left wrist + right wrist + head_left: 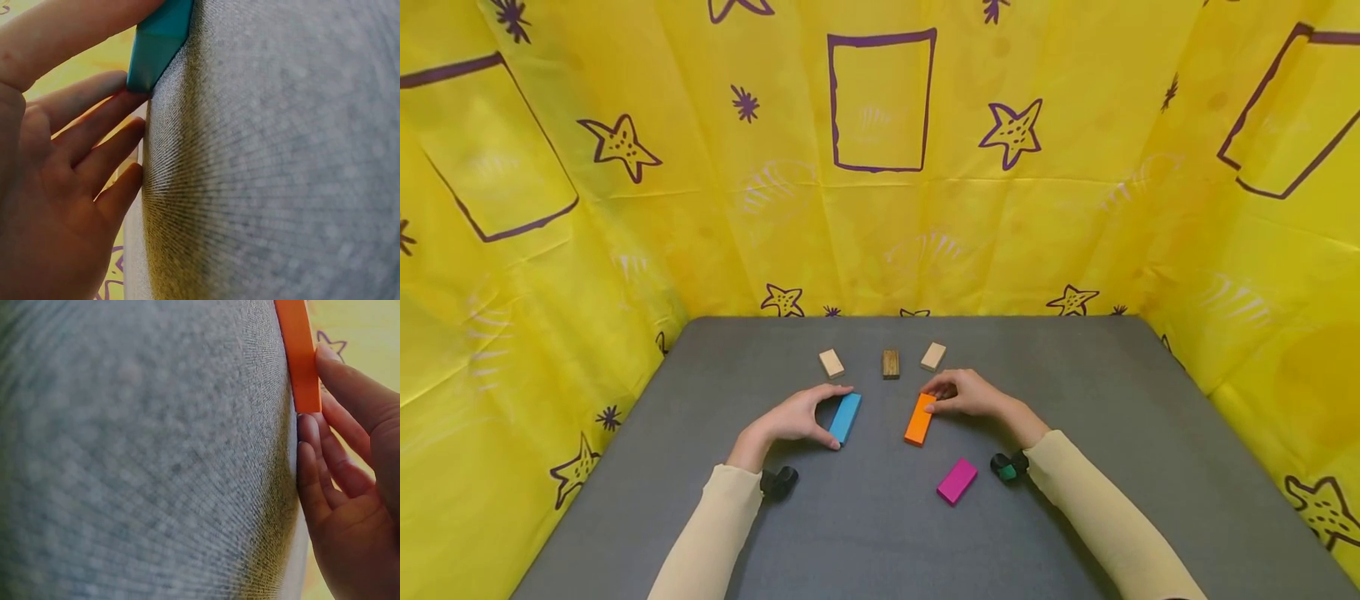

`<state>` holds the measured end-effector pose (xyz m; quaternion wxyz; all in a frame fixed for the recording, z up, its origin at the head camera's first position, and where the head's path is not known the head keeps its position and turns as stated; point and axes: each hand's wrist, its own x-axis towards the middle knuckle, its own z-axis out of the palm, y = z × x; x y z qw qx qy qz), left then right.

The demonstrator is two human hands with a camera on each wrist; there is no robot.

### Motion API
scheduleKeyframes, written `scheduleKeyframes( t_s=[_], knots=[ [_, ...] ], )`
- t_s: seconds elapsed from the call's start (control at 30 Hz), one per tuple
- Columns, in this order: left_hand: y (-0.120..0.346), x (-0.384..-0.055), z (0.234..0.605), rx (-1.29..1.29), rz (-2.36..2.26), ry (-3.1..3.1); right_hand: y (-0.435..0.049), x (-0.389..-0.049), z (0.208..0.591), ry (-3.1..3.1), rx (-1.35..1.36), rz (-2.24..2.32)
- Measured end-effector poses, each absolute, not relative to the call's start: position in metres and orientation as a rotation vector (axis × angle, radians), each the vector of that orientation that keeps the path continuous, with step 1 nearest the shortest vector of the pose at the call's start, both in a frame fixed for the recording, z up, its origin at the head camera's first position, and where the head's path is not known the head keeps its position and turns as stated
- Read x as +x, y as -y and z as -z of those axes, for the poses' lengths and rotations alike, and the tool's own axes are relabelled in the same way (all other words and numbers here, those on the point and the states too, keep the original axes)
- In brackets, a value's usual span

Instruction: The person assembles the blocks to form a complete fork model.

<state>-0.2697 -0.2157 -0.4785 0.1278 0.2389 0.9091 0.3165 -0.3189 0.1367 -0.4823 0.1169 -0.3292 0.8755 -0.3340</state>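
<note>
My left hand (795, 417) holds a blue rectangular block (846, 418) lengthwise, with the thumb at its near end and the index finger at its far end. In the left wrist view the block (161, 47) lies low over the grey cloth, and the other fingers extend beside it. To the right, my right hand (972, 394) pinches an orange block (919, 423) of similar size. Its thumb presses the right edge near the top, while the fingers reach round the far end. The right wrist view shows the thumb on the side of the orange block (302, 369).
Beyond the hands lie a pale wooden block (831, 363), a brown wooden block (891, 364) and another pale block (933, 357). Nearer, a magenta block (957, 482) lies left of the right wrist. A yellow patterned curtain (880, 233) borders the grey table (865, 533).
</note>
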Motion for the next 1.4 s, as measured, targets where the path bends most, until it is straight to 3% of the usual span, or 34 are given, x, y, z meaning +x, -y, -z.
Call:
scheduleKeyframes(
  t_s=[1.4],
  knots=[
    [0.2,-0.253,0.462,0.718,-0.994,-2.75,-0.139,-0.322,0.485,-2.53,-0.965,0.981]
  ],
)
